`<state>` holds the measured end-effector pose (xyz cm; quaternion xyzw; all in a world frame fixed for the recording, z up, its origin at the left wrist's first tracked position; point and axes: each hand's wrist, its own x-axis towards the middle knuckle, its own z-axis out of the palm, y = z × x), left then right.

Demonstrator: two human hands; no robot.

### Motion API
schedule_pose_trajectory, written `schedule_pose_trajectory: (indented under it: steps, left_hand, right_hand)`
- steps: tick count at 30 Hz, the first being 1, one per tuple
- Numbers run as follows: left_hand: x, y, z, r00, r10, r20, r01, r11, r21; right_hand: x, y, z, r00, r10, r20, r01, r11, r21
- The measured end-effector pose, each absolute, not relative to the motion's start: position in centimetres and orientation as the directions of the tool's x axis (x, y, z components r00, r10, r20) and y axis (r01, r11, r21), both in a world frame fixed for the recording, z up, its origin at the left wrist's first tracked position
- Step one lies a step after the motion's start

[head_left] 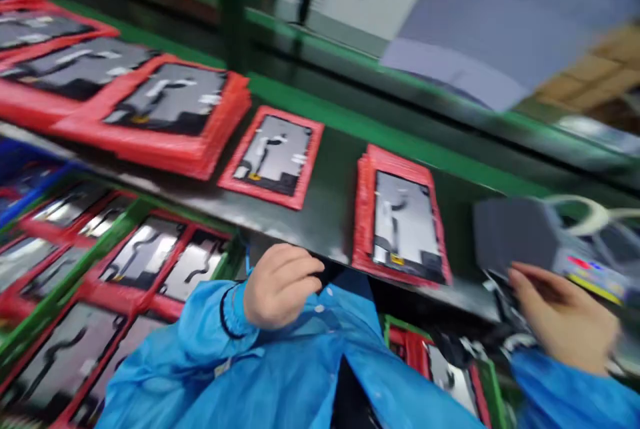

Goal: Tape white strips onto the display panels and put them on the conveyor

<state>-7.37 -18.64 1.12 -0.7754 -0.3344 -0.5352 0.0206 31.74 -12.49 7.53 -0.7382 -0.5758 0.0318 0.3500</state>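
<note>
In front of my chest, my left hand (285, 286) is loosely closed below the bench edge, its fingers curled together, and I see nothing in it. At the right of the bench, my right hand (565, 316) pinches with thumb and forefinger at the near edge of a dark grey pad (515, 232). Blur hides how firmly the fingertips grip it. Between my hands lies a stack of red foam trays (363, 216), the top one bearing a flat silver panel (403, 219) with black tape and a flex strip. Left of it lies a single red tray (313, 162) with a similar panel (280, 152).
Tall stacks of red trays (190, 156) with panels fill the bench's left side. Below left are green-edged crates (127, 219) of panels; another crate (493, 376) is below right. A white tape roll (580, 216) sits beyond my right hand. A green rail (345, 132) runs behind.
</note>
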Motion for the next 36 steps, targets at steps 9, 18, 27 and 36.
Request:
schedule_pose_trajectory:
  steps: [9, 18, 27, 36]
  left_hand:
    - [2.2, -2.8, 4.7, 0.657, 0.451, 0.604, 0.435, -0.881, 0.185]
    - [3.3, 4.2, 1.9, 0.756, 0.430, 0.494, 0.360, -0.903, 0.235]
    - [3.1, 5.1, 1.3, 0.846, 0.451, 0.284, 0.397, -0.889, 0.227]
    - [4.1, 5.5, 0.7, 0.894, 0.432, 0.116, 0.391, -0.882, 0.263]
  right_hand:
    - [39.8, -13.1, 4.6, 0.664, 0.607, 0.436, 0.630, -0.139, -0.764]
    - [43.6, -11.8, 1.1, 0.786, 0.614, -0.070, 0.026, -0.146, -0.989]
    - [37.8, -10.3, 3.3, 0.688, 0.663, 0.296, 0.297, 0.115, -0.948]
    - [29.6, 0.1, 4.3, -0.097, 0.995, 0.030, 0.587, 0.081, -0.806]
